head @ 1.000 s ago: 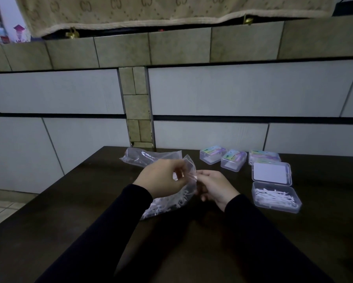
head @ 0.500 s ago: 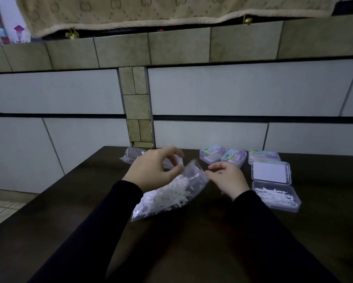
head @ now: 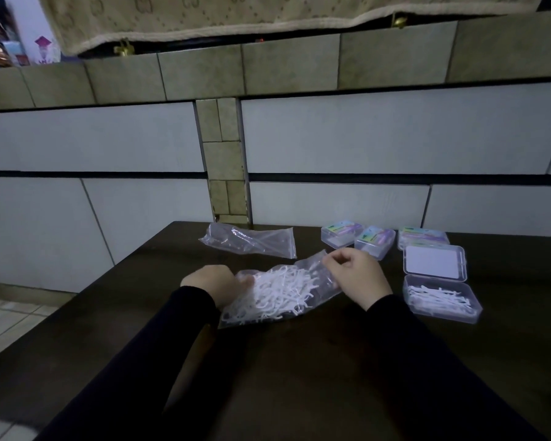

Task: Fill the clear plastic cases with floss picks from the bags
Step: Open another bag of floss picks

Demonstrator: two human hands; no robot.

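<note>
A clear plastic bag of white floss picks (head: 280,292) lies on the dark table (head: 299,370) in front of me. My left hand (head: 212,283) grips its left end, fingers partly hidden behind the plastic. At the bag's upper right edge my right hand (head: 355,273) pinches the plastic. To the right an open clear case (head: 441,299) holds some floss picks, with its lid (head: 435,261) folded back behind it.
An empty clear bag (head: 252,240) lies further back on the table. Three closed cases with coloured labels (head: 374,241) stand in a row at the back right. A tiled wall rises right behind the table; the table's left edge drops to a tiled floor.
The bag has come down from mid-air and now lies on the table. My left hand dropped to its left end and my right hand moved to its upper right edge.
</note>
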